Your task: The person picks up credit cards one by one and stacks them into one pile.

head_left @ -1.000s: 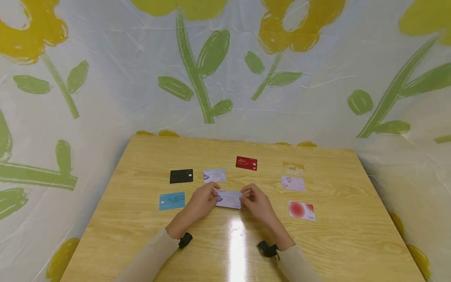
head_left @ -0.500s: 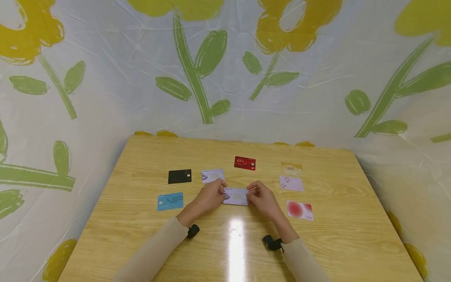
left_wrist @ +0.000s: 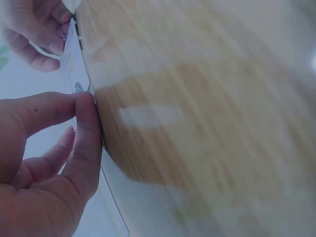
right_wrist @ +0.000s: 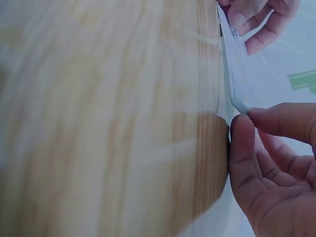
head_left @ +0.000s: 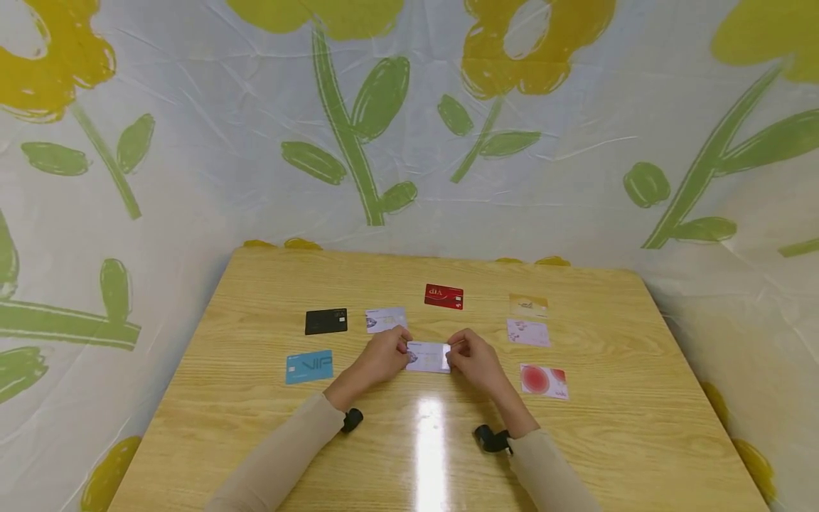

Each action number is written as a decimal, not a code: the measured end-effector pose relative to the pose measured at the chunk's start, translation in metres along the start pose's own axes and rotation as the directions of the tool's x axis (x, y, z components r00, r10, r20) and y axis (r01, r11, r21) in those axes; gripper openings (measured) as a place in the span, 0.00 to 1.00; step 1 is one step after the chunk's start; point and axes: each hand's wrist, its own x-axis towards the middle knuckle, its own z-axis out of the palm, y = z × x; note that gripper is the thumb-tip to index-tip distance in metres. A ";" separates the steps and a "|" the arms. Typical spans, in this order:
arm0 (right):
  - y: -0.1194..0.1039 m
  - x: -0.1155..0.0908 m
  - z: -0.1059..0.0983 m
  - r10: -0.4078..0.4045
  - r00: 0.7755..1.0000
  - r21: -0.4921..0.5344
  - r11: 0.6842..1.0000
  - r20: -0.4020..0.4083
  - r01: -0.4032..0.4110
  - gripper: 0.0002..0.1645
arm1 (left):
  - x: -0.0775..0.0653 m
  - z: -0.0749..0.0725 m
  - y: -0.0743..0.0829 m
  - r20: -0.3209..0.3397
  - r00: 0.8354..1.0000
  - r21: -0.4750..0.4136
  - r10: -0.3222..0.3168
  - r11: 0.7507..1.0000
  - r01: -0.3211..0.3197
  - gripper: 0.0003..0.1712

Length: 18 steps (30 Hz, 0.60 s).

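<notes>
- At far left, a white cloth (head_left: 211,142) printed with yellow flowers and green stems rises beside a wooden table (head_left: 608,441) and continues along its back and right sides.
- A blue card (head_left: 309,367) marked "VIP" lies flat, with a black card (head_left: 326,321) just beyond it, toward the back of the table.
- A person's left hand (head_left: 380,355), in a beige sleeve (head_left: 281,455) with a small black device (head_left: 352,420) at the wrist, pinches the left end of a pale card between thumb and finger.
- Just behind those fingers lies a white card with a gem print (head_left: 385,319), its near edge partly covered by the hand.
- At center, the pale card (head_left: 425,358) stretches lengthwise between both hands, a bright glare on its right end; whether it touches the wood cannot be told.
- Farther back, a red card (head_left: 444,296) lies with its "VIP" lettering upside down to the camera.
- The right hand (head_left: 476,361), another black device (head_left: 491,439) at its wrist, pinches the card's right end between thumb and finger.
- At right, a gold card (head_left: 528,305) lies just behind a floral card (head_left: 528,333); nearer the person sits a card with a red circle (head_left: 544,382).
</notes>
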 end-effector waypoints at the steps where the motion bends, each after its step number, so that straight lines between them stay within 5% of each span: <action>1: 0.000 0.000 0.000 -0.002 1.000 -0.001 1.000 0.001 0.002 0.11 | 0.000 0.001 0.000 0.000 1.000 0.004 -0.003 1.000 0.003 0.15; 18: 0.002 -0.001 -0.002 -0.015 1.000 -0.043 0.999 0.008 0.015 0.11 | 0.001 0.003 -0.002 0.019 0.999 -0.008 -0.028 1.000 0.028 0.19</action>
